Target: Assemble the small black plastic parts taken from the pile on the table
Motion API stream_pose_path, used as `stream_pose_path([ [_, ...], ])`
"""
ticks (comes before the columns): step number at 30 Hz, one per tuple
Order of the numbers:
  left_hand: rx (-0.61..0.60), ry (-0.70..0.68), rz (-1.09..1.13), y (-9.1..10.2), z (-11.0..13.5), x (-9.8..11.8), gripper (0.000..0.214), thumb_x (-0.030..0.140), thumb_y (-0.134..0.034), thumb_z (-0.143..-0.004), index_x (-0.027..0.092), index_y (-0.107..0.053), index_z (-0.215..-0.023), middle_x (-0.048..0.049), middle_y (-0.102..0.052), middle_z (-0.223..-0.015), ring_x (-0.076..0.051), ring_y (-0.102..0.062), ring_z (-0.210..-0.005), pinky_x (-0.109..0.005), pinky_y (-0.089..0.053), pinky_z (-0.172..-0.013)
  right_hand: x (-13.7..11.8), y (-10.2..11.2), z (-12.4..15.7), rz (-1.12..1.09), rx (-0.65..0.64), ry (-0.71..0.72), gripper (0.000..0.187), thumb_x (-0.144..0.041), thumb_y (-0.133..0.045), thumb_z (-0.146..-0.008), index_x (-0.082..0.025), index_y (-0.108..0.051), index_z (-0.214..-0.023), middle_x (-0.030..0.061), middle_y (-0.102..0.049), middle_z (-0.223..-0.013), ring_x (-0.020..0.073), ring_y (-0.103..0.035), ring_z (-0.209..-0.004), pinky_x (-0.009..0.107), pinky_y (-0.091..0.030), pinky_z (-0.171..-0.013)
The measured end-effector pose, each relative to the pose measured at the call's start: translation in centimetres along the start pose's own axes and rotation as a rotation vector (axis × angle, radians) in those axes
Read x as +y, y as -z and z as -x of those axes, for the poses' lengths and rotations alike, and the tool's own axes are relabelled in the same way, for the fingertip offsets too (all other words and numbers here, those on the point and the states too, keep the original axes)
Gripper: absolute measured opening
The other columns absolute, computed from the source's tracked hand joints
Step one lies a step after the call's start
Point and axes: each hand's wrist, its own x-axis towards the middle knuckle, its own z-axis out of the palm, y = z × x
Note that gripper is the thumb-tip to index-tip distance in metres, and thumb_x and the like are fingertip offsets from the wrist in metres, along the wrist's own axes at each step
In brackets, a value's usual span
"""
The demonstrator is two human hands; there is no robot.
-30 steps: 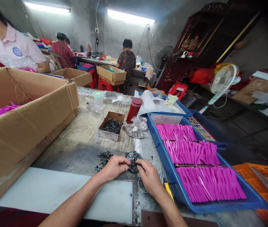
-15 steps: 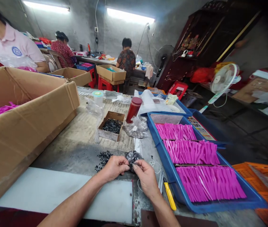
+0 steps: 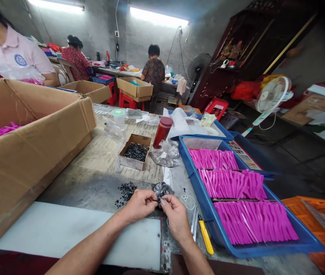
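My left hand (image 3: pixel 139 204) and my right hand (image 3: pixel 174 216) meet at the table's near edge, both pinching a small clear plastic bag of black parts (image 3: pixel 162 190). The fingers of each hand are closed on the bag's edge. A loose pile of small black parts (image 3: pixel 125 191) lies on the table just left of the bag. Right of my right hand lie a yellow-handled tool (image 3: pixel 206 236) and a rubber band (image 3: pixel 184 198). A blue tray (image 3: pixel 196 185) beside them holds rows of pink plastic pieces (image 3: pixel 232 184).
A large cardboard box (image 3: pixel 33 141) with pink pieces fills the left. Ahead sit a small carton of black parts (image 3: pixel 135 152), a red bottle (image 3: pixel 162 132), plastic bags (image 3: pixel 165 154) and a white board (image 3: pixel 65 233). Other people work at the left and at far tables. A white fan (image 3: pixel 269 97) stands at the right.
My right hand has slid slightly left and nearer, uncovering the yellow-handled tool. Both hands keep their pinch on the bag, which has risen a little.
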Motion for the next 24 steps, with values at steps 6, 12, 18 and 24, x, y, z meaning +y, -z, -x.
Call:
stream_pose_path([
  [6,0.012,-0.046,-0.042,-0.02,0.12,0.1,0.012,0.013,-0.045,-0.062,0.011,-0.058,-0.059,0.0053,-0.04,-0.043,-0.005,-0.035,-0.042,-0.014,-0.029,-0.043,0.01,-0.16,0.05,0.007,0.017,0.001,0.014,-0.029,-0.054,-0.063,-0.015,-0.054,-0.063,-0.002,-0.052,-0.055,0.0112,-0.046,-0.052,0.022,-0.038,-0.051],
  [12,0.007,-0.045,-0.037,-0.16,0.16,-0.02,0.012,0.012,-0.045,-0.061,0.011,-0.057,-0.057,0.0053,-0.039,-0.044,-0.005,-0.033,-0.041,-0.014,-0.028,-0.041,0.16,-0.33,0.2,0.003,0.028,-0.012,0.013,-0.028,-0.054,-0.063,-0.015,-0.054,-0.062,-0.0022,-0.051,-0.055,0.0113,-0.045,-0.053,0.021,-0.038,-0.051],
  [18,0.004,-0.085,-0.096,-0.27,0.17,-0.28,0.013,0.012,-0.045,-0.062,0.012,-0.056,-0.056,0.0056,-0.037,-0.043,-0.005,-0.032,-0.041,-0.014,-0.027,-0.042,0.46,-0.23,0.31,-0.002,0.019,-0.021,0.013,-0.028,-0.054,-0.063,-0.015,-0.053,-0.062,-0.0033,-0.049,-0.054,0.0106,-0.043,-0.052,0.021,-0.035,-0.05],
  [24,-0.006,-0.108,-0.147,-0.08,0.14,-0.05,0.014,0.012,-0.045,-0.063,0.012,-0.056,-0.056,0.0053,-0.038,-0.043,-0.005,-0.034,-0.042,-0.014,-0.027,-0.042,0.64,-0.27,0.42,0.008,0.025,-0.015,0.013,-0.027,-0.053,-0.064,-0.015,-0.053,-0.063,-0.0032,-0.048,-0.055,0.0106,-0.041,-0.052,0.021,-0.035,-0.05],
])
